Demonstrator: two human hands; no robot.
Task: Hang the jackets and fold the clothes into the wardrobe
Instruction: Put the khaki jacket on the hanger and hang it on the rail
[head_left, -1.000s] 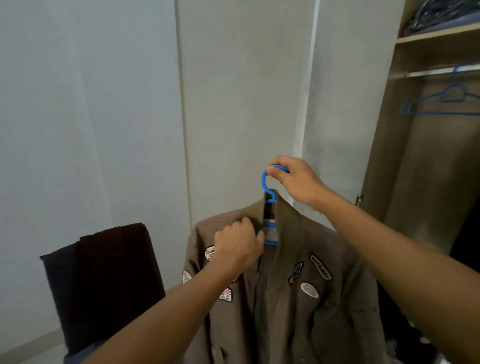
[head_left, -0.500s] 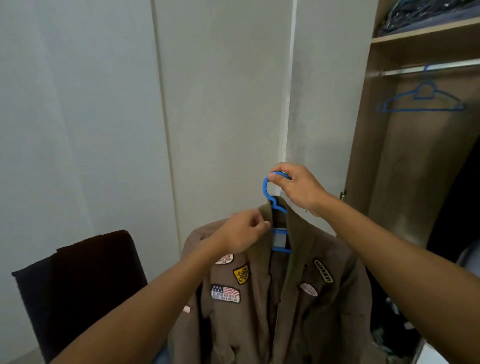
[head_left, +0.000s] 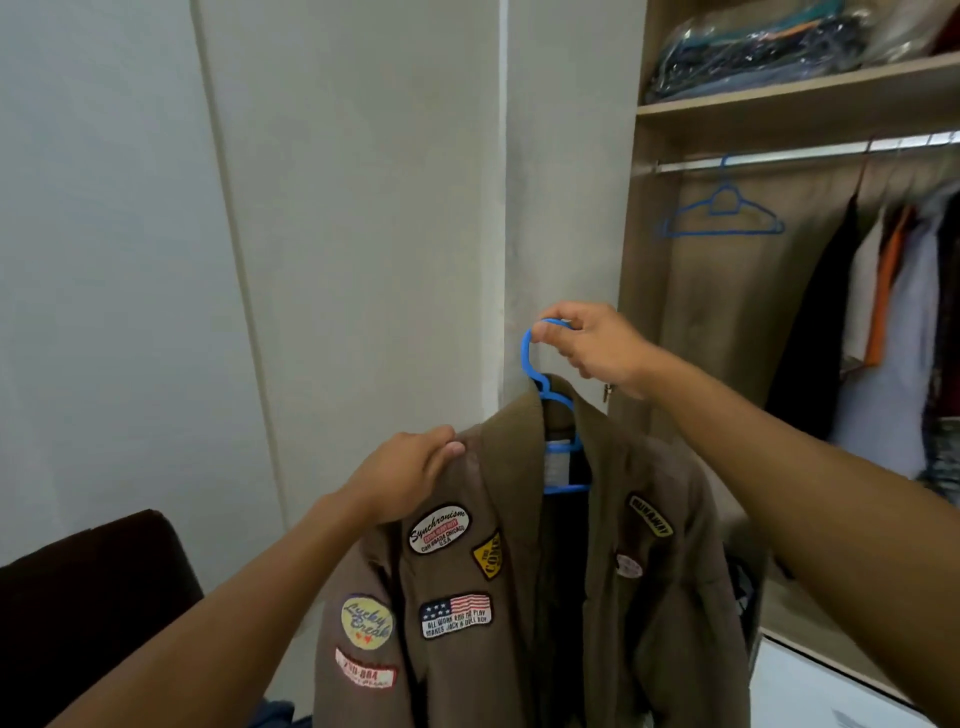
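Two bare hands on a patch-covered brown cotton jacket, right hand pinching its blue plastic hanger hook, left hand gripping the shoulder, open wooden wardrobe beside white wall panels.

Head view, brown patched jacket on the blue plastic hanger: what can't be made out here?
- Brown patched jacket: its hem is cut off by the bottom edge.
- Blue plastic hanger: its shoulders are hidden under the jacket; the right hand covers part of the hook.
- Left hand: its fingertips curl over the shoulder seam, so the grip underneath is hidden.
- Metal wardrobe rail: motion-blurred, cut off at the right edge.
- Bagged clothes on the top shelf: blurred, contents unclear.
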